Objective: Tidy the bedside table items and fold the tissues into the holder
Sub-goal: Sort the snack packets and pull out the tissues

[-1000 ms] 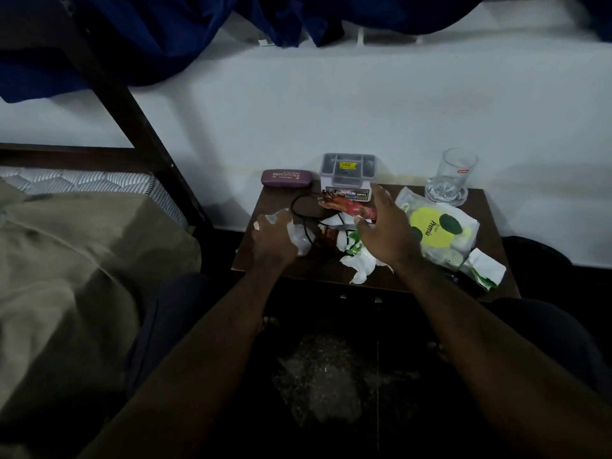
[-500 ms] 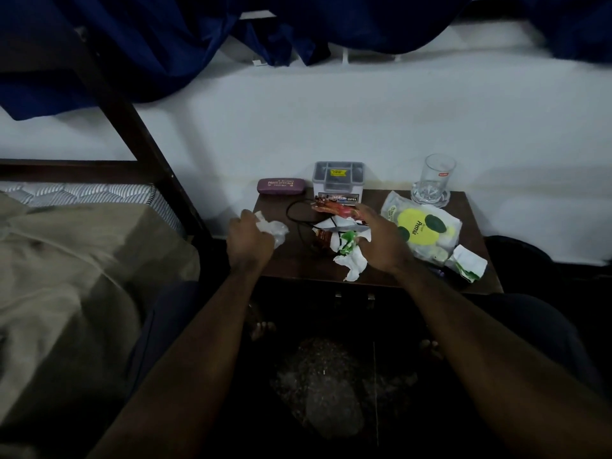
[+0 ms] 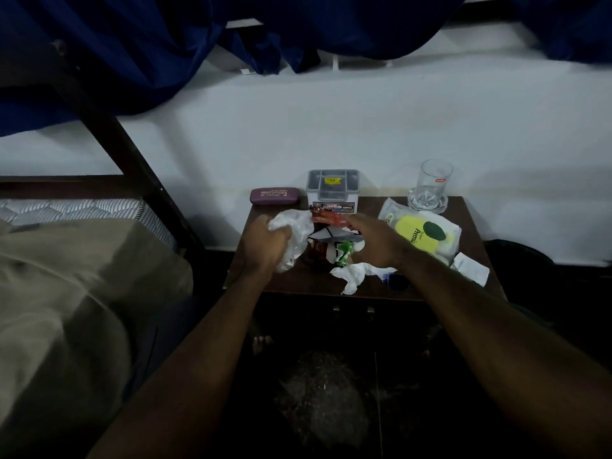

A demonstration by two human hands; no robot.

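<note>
Currently, your left hand (image 3: 265, 243) is closed, fingers curled tight around a crumpled white tissue (image 3: 294, 240) above the bedside table (image 3: 298, 283). Beyond those fingers, at the table's rear edge, lies a maroon glasses case (image 3: 275, 196), with the grey holder (image 3: 332, 191) just beside it. Between your hands sit mixed wrappers (image 3: 331, 246). Your right hand (image 3: 374, 243) rests over them; whether its fingers pinch the red wrapper (image 3: 328, 218) cannot be determined. Nearer you than those fingers lies a second tissue (image 3: 357, 274). Right of them: a tissue pack (image 3: 424, 233) and a glass (image 3: 430, 187).
</note>
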